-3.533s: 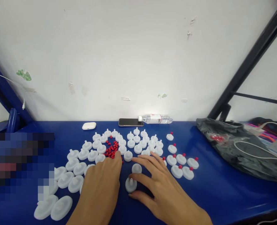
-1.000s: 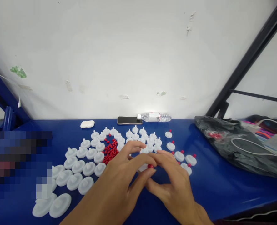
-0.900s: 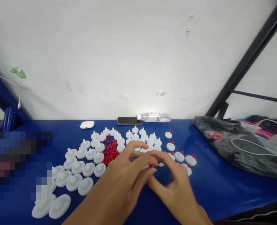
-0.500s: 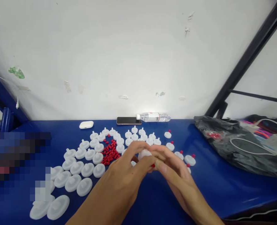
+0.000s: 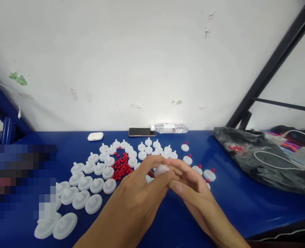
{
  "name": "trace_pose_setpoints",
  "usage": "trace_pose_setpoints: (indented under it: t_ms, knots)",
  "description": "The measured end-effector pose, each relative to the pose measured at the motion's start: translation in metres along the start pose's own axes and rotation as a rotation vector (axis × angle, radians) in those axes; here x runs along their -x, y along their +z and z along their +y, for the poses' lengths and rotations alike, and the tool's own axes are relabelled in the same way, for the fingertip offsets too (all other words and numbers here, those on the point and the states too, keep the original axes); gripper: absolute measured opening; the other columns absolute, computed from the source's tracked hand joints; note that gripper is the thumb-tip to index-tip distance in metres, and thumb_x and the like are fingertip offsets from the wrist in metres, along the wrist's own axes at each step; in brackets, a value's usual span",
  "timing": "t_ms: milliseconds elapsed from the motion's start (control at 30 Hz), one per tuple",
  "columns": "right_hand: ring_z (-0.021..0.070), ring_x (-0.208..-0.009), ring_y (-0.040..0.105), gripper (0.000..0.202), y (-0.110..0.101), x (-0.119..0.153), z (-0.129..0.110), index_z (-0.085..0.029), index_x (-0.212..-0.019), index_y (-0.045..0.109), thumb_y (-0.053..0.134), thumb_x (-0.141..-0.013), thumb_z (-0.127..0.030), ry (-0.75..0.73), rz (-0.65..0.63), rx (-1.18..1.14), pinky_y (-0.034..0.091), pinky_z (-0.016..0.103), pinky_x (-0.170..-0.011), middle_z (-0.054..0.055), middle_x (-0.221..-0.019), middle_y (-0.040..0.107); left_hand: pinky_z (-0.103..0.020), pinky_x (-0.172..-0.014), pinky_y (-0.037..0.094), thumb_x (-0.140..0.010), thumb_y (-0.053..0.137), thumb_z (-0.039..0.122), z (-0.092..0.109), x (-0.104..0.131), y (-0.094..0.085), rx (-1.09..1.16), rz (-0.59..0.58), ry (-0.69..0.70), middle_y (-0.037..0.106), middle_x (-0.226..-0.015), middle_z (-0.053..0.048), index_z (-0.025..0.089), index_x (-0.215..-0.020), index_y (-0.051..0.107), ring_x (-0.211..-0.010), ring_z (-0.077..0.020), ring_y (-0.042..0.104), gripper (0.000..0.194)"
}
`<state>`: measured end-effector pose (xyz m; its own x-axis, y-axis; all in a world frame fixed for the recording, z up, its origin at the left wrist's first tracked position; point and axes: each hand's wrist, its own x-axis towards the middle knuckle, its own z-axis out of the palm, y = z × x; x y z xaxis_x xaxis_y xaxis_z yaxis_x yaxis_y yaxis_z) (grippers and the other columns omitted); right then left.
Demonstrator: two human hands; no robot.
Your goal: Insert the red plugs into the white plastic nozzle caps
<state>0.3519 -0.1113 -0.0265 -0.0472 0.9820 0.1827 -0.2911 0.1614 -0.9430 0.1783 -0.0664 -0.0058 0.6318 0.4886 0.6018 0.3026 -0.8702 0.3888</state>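
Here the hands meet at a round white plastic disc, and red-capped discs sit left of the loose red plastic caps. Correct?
No: the head view shows red-capped white plastic discs right of the loose red plastic caps. The left hand and right hand do meet at that disc.

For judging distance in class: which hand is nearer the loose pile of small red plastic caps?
Left. The left hand is just right of the red pile, nearer the camera; the right hand is farther right.

We look from head-worn camera, forward and down: left hand (image 5: 140,188) and right hand (image 5: 196,193) close, blue table (image 5: 235,210) below, white wall (image 5: 132,62) filling upper half.
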Motion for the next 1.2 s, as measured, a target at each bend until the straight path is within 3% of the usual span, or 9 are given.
trace_pose_setpoints:
  t_ms: [167,300,433,533,633,767,1000,1200]
  knots:
    - [0.0238,-0.121,0.066,0.037,-0.004,0.001,0.003,-0.031,-0.128,0.069,0.075,-0.092,-0.033,0.013,0.006,-0.027,0.05,0.038,-0.107,0.006,-0.128,0.072,-0.029,-0.099,0.057,-0.102,0.05,0.011,0.004,-0.001,-0.002,-0.038,0.025,-0.012,0.055,-0.138,-0.004,0.029,-0.126,0.056,-0.113,-0.0132,0.065,0.031]
    - [0.0233,-0.118,0.066,0.034,-0.004,0.001,0.004,-0.03,-0.125,0.07,0.073,-0.093,-0.036,-0.032,0.043,0.02,0.05,0.037,-0.105,0.006,-0.129,0.07,-0.035,-0.103,0.057,-0.102,0.045,0.015,0.012,0.0,-0.004,-0.051,0.004,-0.116,0.048,-0.148,-0.007,0.033,-0.146,0.042,-0.123,-0.0166,0.063,0.048]
    - [0.0218,-0.106,0.069,0.036,-0.003,0.001,0.002,-0.029,-0.124,0.068,0.074,-0.091,-0.041,-0.015,0.032,0.039,0.053,0.032,-0.095,0.006,-0.114,0.074,-0.047,-0.111,0.053,-0.104,0.046,0.039,0.018,0.002,-0.004,-0.062,-0.034,-0.267,0.045,-0.161,-0.008,0.033,-0.159,0.027,-0.146,-0.0267,0.048,0.059]
    - [0.0203,-0.094,0.07,0.042,-0.002,0.003,0.001,-0.028,-0.125,0.067,0.077,-0.088,-0.045,0.029,-0.019,0.06,0.054,0.031,-0.087,0.005,-0.104,0.075,-0.048,-0.103,0.059,-0.102,0.043,0.058,0.018,0.004,-0.003,0.009,-0.115,-0.394,0.056,-0.154,-0.008,0.033,-0.163,0.022,-0.138,-0.029,0.057,0.069]
    - [0.0183,-0.084,0.068,0.048,-0.002,0.005,0.002,-0.028,-0.124,0.066,0.081,-0.084,-0.048,0.013,-0.026,0.097,0.053,0.03,-0.083,0.005,-0.103,0.075,-0.049,-0.097,0.061,-0.098,0.046,0.065,0.017,0.004,-0.002,0.05,-0.178,-0.454,0.063,-0.147,-0.007,0.033,-0.162,0.029,-0.129,-0.0303,0.065,0.073]
    - [0.0181,-0.081,0.07,0.05,-0.004,0.005,0.005,-0.027,-0.124,0.068,0.081,-0.083,-0.051,0.003,-0.014,0.071,0.054,0.03,-0.081,0.005,-0.1,0.077,-0.045,-0.098,0.06,-0.1,0.043,0.065,0.017,0.003,-0.003,0.097,-0.156,-0.427,0.07,-0.139,-0.004,0.032,-0.153,0.047,-0.123,-0.0276,0.069,0.063]
    - [0.0198,-0.095,0.074,0.044,-0.006,0.005,0.003,-0.032,-0.127,0.069,0.08,-0.087,-0.046,0.0,-0.093,-0.018,0.056,0.03,-0.086,0.005,-0.108,0.078,-0.037,-0.093,0.06,-0.101,0.044,0.064,0.016,0.0,-0.005,0.108,-0.128,-0.401,0.077,-0.124,0.0,0.031,-0.152,0.048,-0.11,-0.0223,0.073,0.061]
    - [0.0207,-0.095,0.072,0.053,-0.01,0.008,0.007,-0.032,-0.131,0.067,0.081,-0.084,-0.05,-0.004,-0.024,0.064,0.055,0.03,-0.084,0.006,-0.114,0.077,-0.036,-0.09,0.061,-0.1,0.046,0.064,0.015,0.0,-0.006,0.086,-0.099,-0.365,0.078,-0.121,-0.002,0.031,-0.15,0.052,-0.103,-0.0225,0.075,0.06]
